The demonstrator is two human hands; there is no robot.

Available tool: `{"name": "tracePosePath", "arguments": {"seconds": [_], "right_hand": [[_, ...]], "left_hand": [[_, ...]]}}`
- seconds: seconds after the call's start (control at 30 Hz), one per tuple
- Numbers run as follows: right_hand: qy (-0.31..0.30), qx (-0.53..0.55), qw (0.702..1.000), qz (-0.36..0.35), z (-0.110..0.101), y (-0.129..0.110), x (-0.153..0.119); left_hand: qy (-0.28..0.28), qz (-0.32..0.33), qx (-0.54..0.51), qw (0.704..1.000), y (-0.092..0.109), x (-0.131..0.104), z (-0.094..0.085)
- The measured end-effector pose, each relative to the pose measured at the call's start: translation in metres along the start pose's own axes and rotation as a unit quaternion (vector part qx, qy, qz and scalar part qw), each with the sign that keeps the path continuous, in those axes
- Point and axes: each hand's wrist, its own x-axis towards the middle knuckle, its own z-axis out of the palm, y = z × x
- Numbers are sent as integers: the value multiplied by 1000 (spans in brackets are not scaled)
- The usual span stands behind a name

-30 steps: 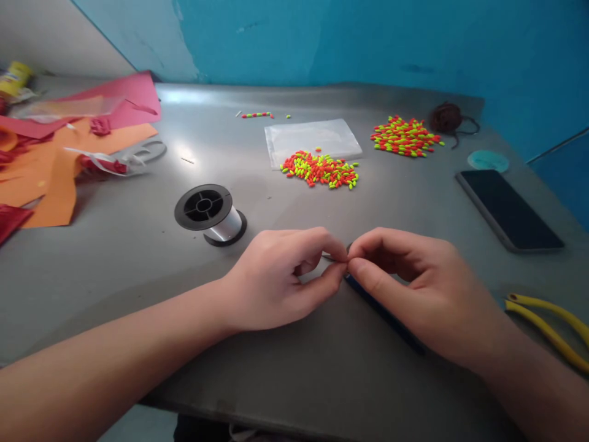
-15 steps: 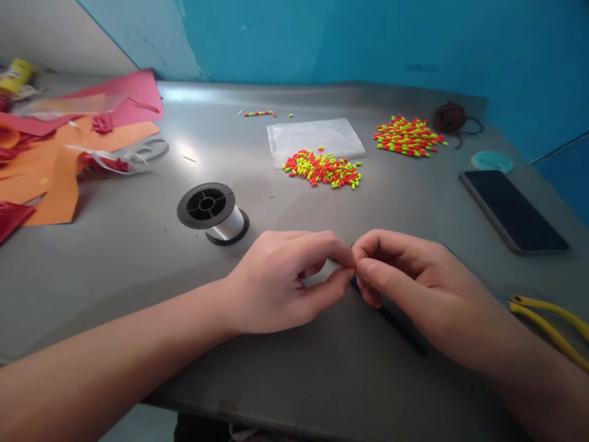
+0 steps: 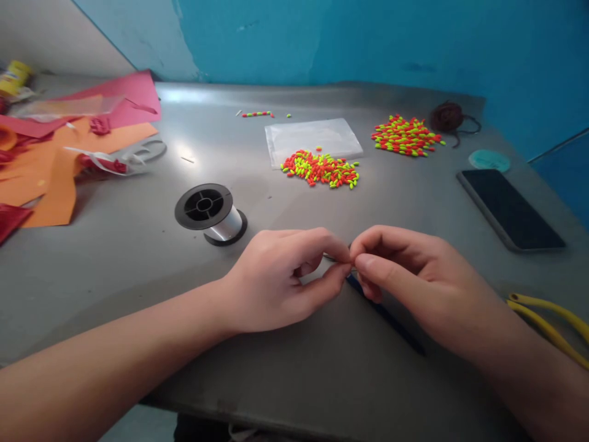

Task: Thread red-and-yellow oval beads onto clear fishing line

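Near the middle of the table, my left hand (image 3: 285, 279) and my right hand (image 3: 414, 282) meet fingertip to fingertip, thumb and forefinger of each pinched together. Whatever lies between the fingertips is too small to make out. Beneath my right hand lies a dark blue pen-like stick (image 3: 396, 325), partly covered by the fingers. A spool of clear thread (image 3: 225, 226) with black flanges stands left of my left hand. Beyond the hands is a loose heap of red and yellow-green beads (image 3: 322, 169), at the front edge of a clear plastic bag (image 3: 317, 135).
A second heap of beads (image 3: 405, 136) lies at the back right by dark yarn (image 3: 447, 116). A phone (image 3: 510, 209) and yellow-handled pliers (image 3: 552, 319) are on the right. Orange paper (image 3: 59, 184) and red scraps cover the left. A short bead row (image 3: 257, 114) sits at the back.
The fingertips have drawn very slightly apart while both pinches stay closed. The whole view has shifted a little; the things on the table lie as before.
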Motion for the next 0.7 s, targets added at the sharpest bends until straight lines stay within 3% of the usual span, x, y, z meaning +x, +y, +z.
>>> {"name": "tracePosePath", "arguments": {"seconds": [0.7], "right_hand": [[4,-14,1000,5,1,-1,0]], "left_hand": [[3,-1,5,1000,2,1,0]]}}
